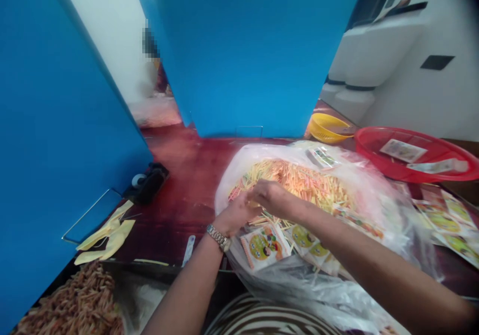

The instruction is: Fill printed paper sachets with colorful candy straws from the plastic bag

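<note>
Two bare hands at work over a plastic bag [368, 188] of thin sticks [288, 175]; the bag lies spread on a dark red table [179, 175], its mouth open and its sticks heaped in pale yellow, orange and pink. The left hand [239, 210], below a metal watch [220, 237], and the right hand [271, 195] meet above the near left part of the heap; the fingers of both are bent inward, and a pale bit shows between them; what it is, and whether either hand grips it, cannot be made out. A printed packet [265, 248] lies at the near edge of the heap, just below the hands; more packets [307, 240] lie beside it, partly behind the right forearm. The step in hand appears to be close fingerwork with the sticks or a packet; the next move probably calls for both hands to act together, with light pressure, since such thin sticks could snap. Around the work: a tape dispenser [147, 183] to the left; a yellow basket [325, 128] and a red basket [445, 143] to the right.
</note>
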`<state>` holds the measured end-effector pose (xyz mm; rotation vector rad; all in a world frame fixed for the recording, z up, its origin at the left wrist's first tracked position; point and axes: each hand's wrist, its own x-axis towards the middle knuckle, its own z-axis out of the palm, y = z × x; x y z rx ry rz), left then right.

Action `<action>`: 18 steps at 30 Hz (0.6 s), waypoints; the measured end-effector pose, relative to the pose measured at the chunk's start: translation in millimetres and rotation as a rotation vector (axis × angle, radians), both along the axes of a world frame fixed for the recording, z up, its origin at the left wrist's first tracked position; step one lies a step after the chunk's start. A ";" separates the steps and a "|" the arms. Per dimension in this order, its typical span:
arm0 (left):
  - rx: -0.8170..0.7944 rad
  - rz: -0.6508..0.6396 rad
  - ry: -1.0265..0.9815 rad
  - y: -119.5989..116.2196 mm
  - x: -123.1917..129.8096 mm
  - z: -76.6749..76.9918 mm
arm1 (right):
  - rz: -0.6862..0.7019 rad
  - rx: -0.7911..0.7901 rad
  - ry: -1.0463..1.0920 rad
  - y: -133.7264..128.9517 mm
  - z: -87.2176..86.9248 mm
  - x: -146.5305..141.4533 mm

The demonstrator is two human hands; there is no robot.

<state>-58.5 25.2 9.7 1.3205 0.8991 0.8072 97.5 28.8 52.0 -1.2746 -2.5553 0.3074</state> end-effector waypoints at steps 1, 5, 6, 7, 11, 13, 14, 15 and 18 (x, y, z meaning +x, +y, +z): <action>0.124 0.062 0.137 -2.0 -0.6 3.8 | -0.045 -0.006 -0.036 1.1 -6.0 7.0; 0.454 -0.028 0.799 -24.5 0.6 9.0 | -0.098 -0.078 -0.186 -6.7 -34.2 27.9; 0.496 -0.075 0.900 -30.7 2.1 6.9 | -0.098 -0.093 -0.199 -10.0 -39.0 31.0; 0.517 -0.116 0.971 -35.5 3.8 3.9 | -0.103 -0.100 -0.196 -12.9 -41.6 33.9; 0.464 -0.207 1.056 -35.2 6.5 -10.3 | -0.179 -0.065 -0.150 -15.8 -28.2 52.2; 0.451 -0.232 1.049 -26.6 3.8 -13.3 | -0.231 -0.010 -0.069 -17.5 -14.7 62.8; 0.453 -0.238 1.047 -22.2 2.1 -13.3 | -0.248 0.021 -0.026 -20.2 -9.2 66.2; 0.455 -0.239 1.048 -18.5 0.8 -12.6 | -0.251 0.045 0.006 -24.5 -5.4 67.3; 0.459 -0.222 1.062 -13.8 2.2 -8.5 | -0.184 0.027 -0.002 -42.8 -7.9 55.9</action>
